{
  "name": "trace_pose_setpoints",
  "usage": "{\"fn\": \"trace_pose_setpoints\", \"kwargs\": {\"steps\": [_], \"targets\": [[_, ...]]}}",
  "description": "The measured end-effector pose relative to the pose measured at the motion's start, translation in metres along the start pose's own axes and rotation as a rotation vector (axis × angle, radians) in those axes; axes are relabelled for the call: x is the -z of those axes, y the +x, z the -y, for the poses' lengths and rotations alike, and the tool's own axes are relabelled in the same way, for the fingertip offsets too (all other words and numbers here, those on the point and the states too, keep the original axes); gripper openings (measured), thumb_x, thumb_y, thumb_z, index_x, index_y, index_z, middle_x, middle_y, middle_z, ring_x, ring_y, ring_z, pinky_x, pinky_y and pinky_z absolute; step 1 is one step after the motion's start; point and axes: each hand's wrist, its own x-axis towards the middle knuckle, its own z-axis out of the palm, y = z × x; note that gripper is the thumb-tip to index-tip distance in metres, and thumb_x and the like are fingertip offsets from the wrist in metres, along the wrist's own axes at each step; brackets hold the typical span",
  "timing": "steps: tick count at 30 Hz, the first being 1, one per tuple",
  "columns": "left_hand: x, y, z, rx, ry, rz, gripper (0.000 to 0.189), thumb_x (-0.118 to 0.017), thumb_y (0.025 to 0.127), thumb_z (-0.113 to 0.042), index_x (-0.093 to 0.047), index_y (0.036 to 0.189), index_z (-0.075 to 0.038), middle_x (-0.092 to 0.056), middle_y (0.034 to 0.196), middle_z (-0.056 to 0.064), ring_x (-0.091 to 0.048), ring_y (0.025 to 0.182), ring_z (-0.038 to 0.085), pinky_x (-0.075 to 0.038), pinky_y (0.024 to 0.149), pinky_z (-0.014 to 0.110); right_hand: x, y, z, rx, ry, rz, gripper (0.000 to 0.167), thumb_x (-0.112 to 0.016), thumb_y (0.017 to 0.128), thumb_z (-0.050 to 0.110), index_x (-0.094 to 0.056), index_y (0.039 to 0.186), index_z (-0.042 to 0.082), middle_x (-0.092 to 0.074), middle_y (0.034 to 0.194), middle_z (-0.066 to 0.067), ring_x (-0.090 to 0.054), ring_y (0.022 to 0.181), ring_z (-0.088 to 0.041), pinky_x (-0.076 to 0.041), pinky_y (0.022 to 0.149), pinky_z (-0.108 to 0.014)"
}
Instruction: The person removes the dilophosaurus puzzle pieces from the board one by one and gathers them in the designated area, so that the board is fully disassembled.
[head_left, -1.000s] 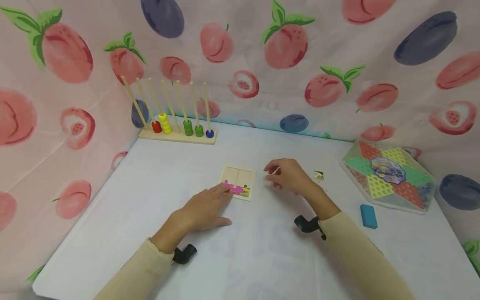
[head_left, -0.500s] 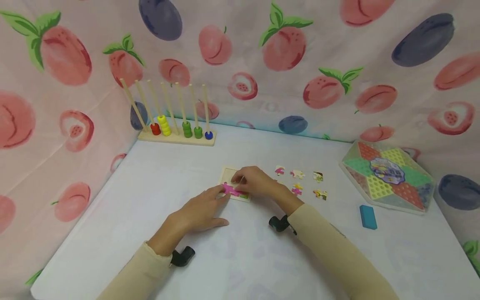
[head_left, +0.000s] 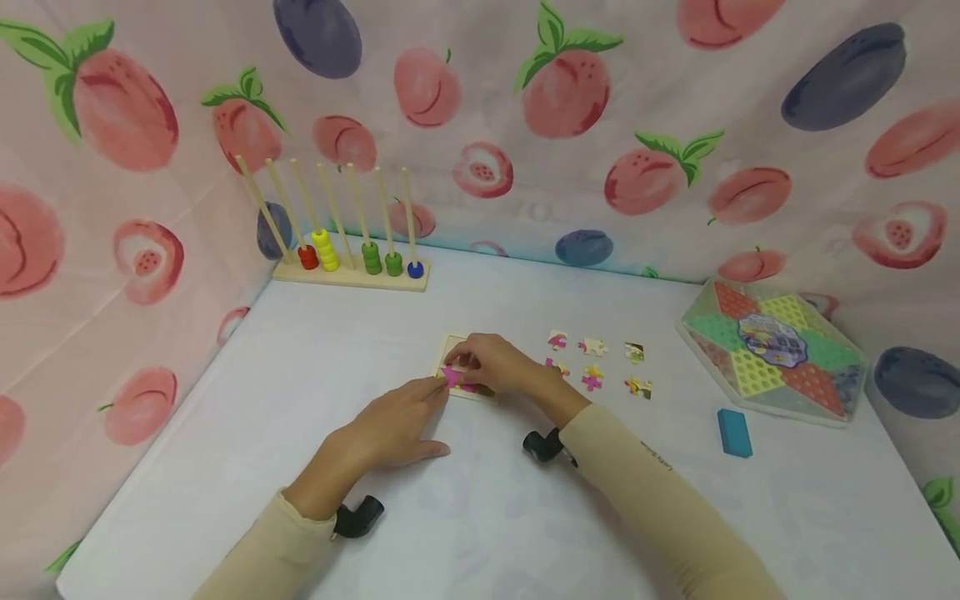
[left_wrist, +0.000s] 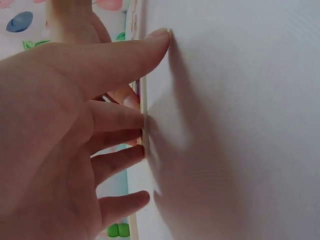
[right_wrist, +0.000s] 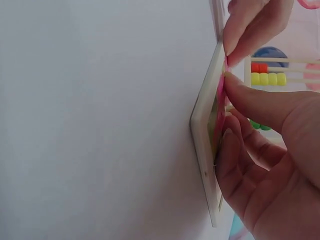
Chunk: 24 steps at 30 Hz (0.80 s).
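Note:
A small wooden puzzle tray (head_left: pixel 447 343) lies mid-table, with pink puzzle pieces (head_left: pixel 452 377) along its near side. My left hand (head_left: pixel 397 423) rests at the tray's near left, fingers extended and fingertips touching its edge; the left wrist view shows thumb and fingers spread. Over the tray, my right hand (head_left: pixel 498 364) has thumb and fingers bent together, pinching a puzzle piece that the fingers mostly hide. In the right wrist view the right thumb meets the pink surface inside the tray (right_wrist: pixel 200 117), and the curled fingers touch down beside it.
Several loose puzzle pieces (head_left: pixel 592 347) lie right of the tray. A blue block (head_left: pixel 734 432) and a hexagonal game box (head_left: pixel 772 342) are farther right. A wooden bead abacus (head_left: pixel 352 277) stands at the back left, before the fruit-print cloth (head_left: pixel 525 192).
My right hand has moved left from beside the loose pieces to over the tray, carrying a piece, then slightly farther left. My left hand has stayed at the tray's edge.

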Motion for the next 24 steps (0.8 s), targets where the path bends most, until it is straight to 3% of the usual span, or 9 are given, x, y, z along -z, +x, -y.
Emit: {"fn": "trace_pose_setpoints", "kwargs": {"steps": [6,14,18,24], "targets": [[-0.0003,-0.0025,-0.0001,0.000,-0.005,-0.013,0.080,-0.076,0.090,-0.043,-0.048,0.149,0.003,-0.043,0.158,0.019,-0.043,0.147,0.035,-0.038,0.122,0.051,0.0006,0.0008,-0.0011,-0.009,0.028,-0.003,0.024,-0.073,0.095,0.016,-0.076,0.119,0.016,-0.069,0.105,-0.005,-0.059,0.092,-0.015,-0.053,0.084,-0.022],[-0.0049,-0.0033,0.0027,0.059,0.051,-0.031,0.072,-0.073,0.091,-0.049,-0.052,0.150,-0.012,-0.042,0.159,0.020,-0.035,0.150,0.037,-0.028,0.123,0.065,0.0018,0.0074,0.0042,-0.074,-0.014,0.043,0.022,-0.073,0.094,0.012,-0.074,0.115,0.015,-0.069,0.109,-0.004,-0.061,0.097,-0.016,-0.056,0.094,-0.029],[-0.0042,-0.0031,0.0041,0.080,0.079,-0.036,0.069,-0.073,0.091,-0.049,-0.054,0.150,-0.018,-0.045,0.159,0.016,-0.041,0.149,0.036,-0.033,0.120,0.066,0.0017,0.0074,0.0065,-0.055,-0.008,0.048,0.017,-0.071,0.094,0.007,-0.075,0.111,0.011,-0.069,0.111,-0.006,-0.063,0.096,-0.017,-0.057,0.093,-0.029],[-0.0026,-0.0025,0.0055,0.097,0.076,-0.032,0.067,-0.074,0.090,-0.048,-0.055,0.149,-0.022,-0.047,0.158,0.013,-0.045,0.146,0.035,-0.041,0.113,0.065,-0.0002,0.0061,0.0070,-0.092,0.018,0.018,0.025,-0.072,0.095,0.010,-0.071,0.120,0.009,-0.071,0.114,-0.007,-0.061,0.095,-0.016,-0.058,0.092,-0.026]]}}
